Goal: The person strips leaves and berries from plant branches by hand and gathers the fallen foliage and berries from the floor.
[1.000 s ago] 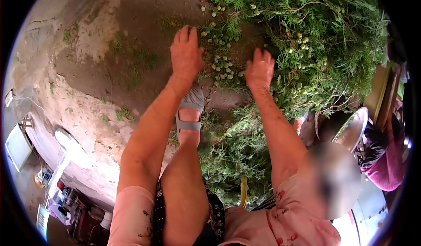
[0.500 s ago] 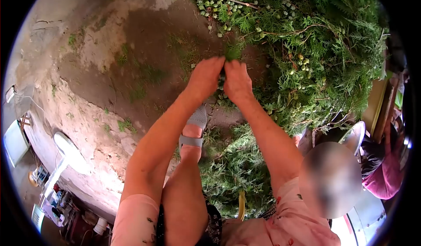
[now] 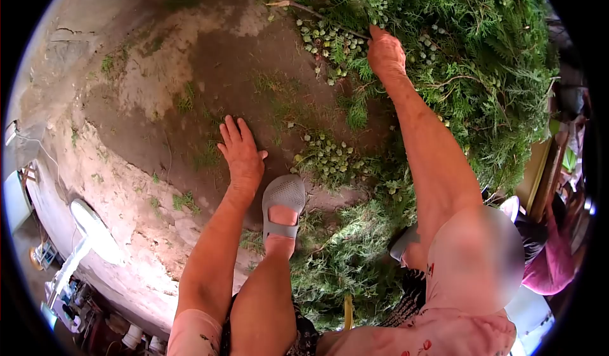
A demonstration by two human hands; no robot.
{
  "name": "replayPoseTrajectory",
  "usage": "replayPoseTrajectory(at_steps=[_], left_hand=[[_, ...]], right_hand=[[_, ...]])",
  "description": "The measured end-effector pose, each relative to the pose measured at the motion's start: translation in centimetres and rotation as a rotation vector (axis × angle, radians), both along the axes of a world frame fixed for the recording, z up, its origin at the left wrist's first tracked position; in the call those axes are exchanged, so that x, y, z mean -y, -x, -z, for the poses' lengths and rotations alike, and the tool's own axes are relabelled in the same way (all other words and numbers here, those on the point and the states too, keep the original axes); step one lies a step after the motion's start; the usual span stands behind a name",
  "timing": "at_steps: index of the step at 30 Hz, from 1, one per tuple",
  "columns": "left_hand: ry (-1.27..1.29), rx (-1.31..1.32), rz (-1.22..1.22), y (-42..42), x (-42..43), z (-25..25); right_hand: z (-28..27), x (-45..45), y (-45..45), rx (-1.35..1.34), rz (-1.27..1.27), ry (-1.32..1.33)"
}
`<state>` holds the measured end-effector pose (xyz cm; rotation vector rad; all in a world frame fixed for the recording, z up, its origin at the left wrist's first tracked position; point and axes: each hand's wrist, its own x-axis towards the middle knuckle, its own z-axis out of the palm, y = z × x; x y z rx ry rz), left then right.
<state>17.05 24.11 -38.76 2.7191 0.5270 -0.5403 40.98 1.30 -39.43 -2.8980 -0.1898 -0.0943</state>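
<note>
My left hand point(image 3: 244, 158) is held over the brown ground point(image 3: 209, 70) with its fingers spread and nothing in it. Farther forward on the right, my right hand point(image 3: 386, 52) is closed on a cut branch point(image 3: 320, 17) at the edge of the big green leafy pile point(image 3: 469, 102). The branch's bare end points left, and green cones hang beside it. Between my hands and nearer to me lies a small heap of green cones point(image 3: 330, 158).
A grey shoe point(image 3: 285, 194) is on my foot beside the cone heap. More feathery greenery point(image 3: 342, 254) lies between my legs. A white fan-like object point(image 3: 95, 229) stands at the left, and a purple cloth point(image 3: 550, 264) hangs at the right.
From close together over the cones, my hands have parted. My left hand has moved left and opened; my right hand has reached forward and right and taken hold of the branch.
</note>
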Motion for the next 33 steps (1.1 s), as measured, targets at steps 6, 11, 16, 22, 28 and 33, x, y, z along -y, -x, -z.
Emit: replayPoseTrajectory(at_steps=[6,11,16,22,28,33], left_hand=[[0.026,0.040,0.002,0.5,-0.3,0.6],[0.036,0.040,0.003,0.4,-0.3,0.5],[0.030,-0.002,0.007,0.3,-0.3,0.4],[0.021,0.042,0.019,0.6,-0.3,0.8],[0.063,0.039,0.029,0.6,-0.4,0.9],[0.084,0.049,0.020,0.6,-0.4,0.5]], right_hand=[[-2.2,-0.8,-2.0,-0.139,0.005,0.264],[-4.6,0.3,-5.9,-0.095,0.231,0.163],[-1.1,-0.8,-5.6,-0.087,0.464,0.066],[1.0,-3.3,-2.5,-0.050,-0.035,-0.101],[0.8,-8.0,1.2,-0.154,-0.131,0.059],[-0.7,-4.7,12.2,-0.186,-0.257,-0.079]])
